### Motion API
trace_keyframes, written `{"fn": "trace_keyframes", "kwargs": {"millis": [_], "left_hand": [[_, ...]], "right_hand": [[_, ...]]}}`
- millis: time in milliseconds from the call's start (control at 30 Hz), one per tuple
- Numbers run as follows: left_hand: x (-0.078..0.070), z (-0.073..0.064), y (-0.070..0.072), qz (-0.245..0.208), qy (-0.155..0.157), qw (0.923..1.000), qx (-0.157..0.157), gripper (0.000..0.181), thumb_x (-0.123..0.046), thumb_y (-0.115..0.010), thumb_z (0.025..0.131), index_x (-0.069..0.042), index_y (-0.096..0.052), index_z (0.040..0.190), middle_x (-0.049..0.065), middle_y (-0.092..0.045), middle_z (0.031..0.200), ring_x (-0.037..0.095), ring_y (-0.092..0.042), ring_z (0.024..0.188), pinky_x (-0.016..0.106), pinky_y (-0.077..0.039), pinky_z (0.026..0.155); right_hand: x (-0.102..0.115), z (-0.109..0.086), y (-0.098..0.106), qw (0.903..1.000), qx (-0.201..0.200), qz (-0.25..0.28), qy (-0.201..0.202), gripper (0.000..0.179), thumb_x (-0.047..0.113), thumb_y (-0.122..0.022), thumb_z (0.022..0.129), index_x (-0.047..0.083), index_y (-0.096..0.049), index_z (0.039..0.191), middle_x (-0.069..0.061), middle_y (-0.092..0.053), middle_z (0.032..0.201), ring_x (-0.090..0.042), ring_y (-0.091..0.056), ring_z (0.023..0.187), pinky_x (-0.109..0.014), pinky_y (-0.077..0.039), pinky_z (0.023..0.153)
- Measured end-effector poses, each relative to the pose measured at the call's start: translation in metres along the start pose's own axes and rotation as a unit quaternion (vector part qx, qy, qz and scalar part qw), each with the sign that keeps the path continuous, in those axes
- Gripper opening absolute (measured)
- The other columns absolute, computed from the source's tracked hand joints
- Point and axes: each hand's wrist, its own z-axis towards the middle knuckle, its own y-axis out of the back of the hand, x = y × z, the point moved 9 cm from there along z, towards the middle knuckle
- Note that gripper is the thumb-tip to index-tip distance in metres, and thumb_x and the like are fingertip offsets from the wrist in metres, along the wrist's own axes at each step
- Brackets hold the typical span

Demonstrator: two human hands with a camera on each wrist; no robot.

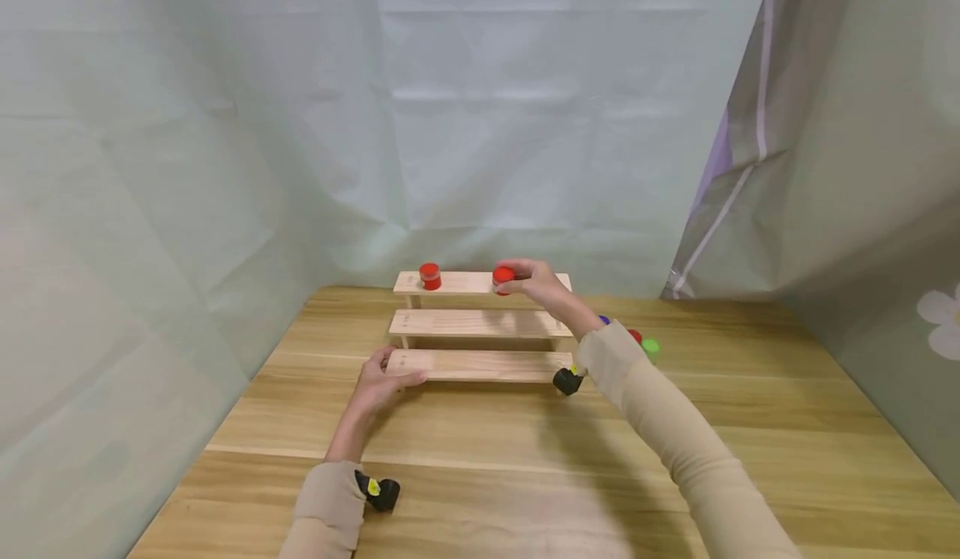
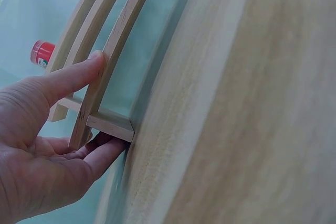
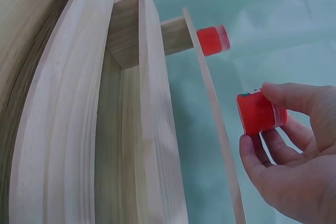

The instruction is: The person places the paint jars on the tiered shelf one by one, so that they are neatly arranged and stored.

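Note:
A three-tier wooden stand (image 1: pixel 480 323) sits on the table. My left hand (image 1: pixel 377 381) grips the left end of its lowest step, thumb on the front edge and fingers curled round the end, as the left wrist view shows. My right hand (image 1: pixel 536 282) pinches a small red jar (image 3: pixel 257 111) between thumb and fingers, over the right part of the top step. In the right wrist view a gap shows between this jar and the step. Another red jar (image 1: pixel 431 277) stands on the top step's left part.
To the right of the stand, partly behind my right forearm, are small jars with a green lid (image 1: pixel 651 346), a red lid (image 1: pixel 635 336) and a blue one (image 1: pixel 603 320). A pale curtain (image 1: pixel 480 126) hangs behind the wooden table (image 1: pixel 480 459).

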Motion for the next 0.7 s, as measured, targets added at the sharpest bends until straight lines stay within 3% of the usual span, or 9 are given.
{"fn": "trace_keyframes", "kwargs": {"millis": [167, 433, 700], "left_hand": [[0.003, 0.001, -0.002, 0.002, -0.003, 1.0, 0.004, 0.097, -0.017, -0.08, 0.079, 0.007, -0.019, 0.151, 0.03, -0.023, 0.155, 0.042, -0.029, 0.141, 0.053, -0.029, 0.117], [-0.001, -0.001, 0.0, 0.004, -0.007, 1.0, 0.001, 0.097, -0.016, -0.08, 0.079, 0.007, -0.019, 0.151, 0.031, -0.021, 0.156, 0.044, -0.026, 0.143, 0.054, -0.023, 0.119], [0.003, 0.001, -0.002, 0.006, -0.002, 1.0, 0.001, 0.096, -0.016, -0.081, 0.078, 0.006, -0.021, 0.15, 0.029, -0.02, 0.157, 0.043, -0.023, 0.145, 0.054, -0.022, 0.12]], "right_hand": [[-0.001, 0.004, -0.003, 1.0, 0.003, 0.001, 0.002, 0.051, 0.006, -0.067, 0.09, 0.007, -0.053, 0.139, -0.021, -0.055, 0.135, -0.034, -0.052, 0.124, -0.052, -0.04, 0.11], [0.0, 0.015, -0.006, 0.9999, -0.014, 0.005, 0.008, 0.05, 0.005, -0.067, 0.089, 0.005, -0.054, 0.137, -0.022, -0.057, 0.135, -0.031, -0.053, 0.122, -0.049, -0.043, 0.108], [-0.002, 0.021, -0.011, 0.9994, -0.024, -0.024, -0.007, 0.052, 0.009, -0.071, 0.087, 0.01, -0.056, 0.137, -0.017, -0.059, 0.133, -0.029, -0.055, 0.122, -0.037, -0.048, 0.097]]}}
